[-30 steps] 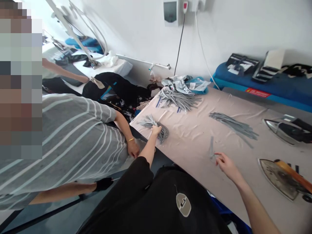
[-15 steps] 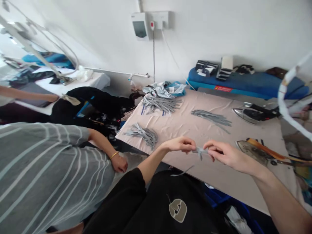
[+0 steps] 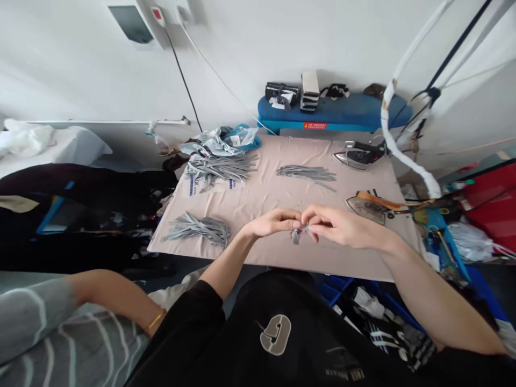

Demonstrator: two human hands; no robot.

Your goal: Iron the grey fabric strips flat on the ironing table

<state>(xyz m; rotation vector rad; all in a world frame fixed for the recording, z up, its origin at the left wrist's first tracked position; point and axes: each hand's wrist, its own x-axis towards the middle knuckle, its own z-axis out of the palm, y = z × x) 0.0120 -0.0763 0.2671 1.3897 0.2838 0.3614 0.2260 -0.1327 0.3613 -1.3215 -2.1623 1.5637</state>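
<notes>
1. Head view: the strip [image 3: 295, 237] is grey, narrow and thin, with a short end hanging down between the hands; fingers hide part of it.
2. It is held up over the near side of the pinkish table [image 3: 258, 201].
3. The left hand [image 3: 276, 222] pinches it between thumb and fingers.
4. The right hand [image 3: 336, 224], fingers curled, pinches it just beside the left fingertips.
5. Left of them lies a loose bundle [image 3: 199, 228] of similar grey strips.
</notes>
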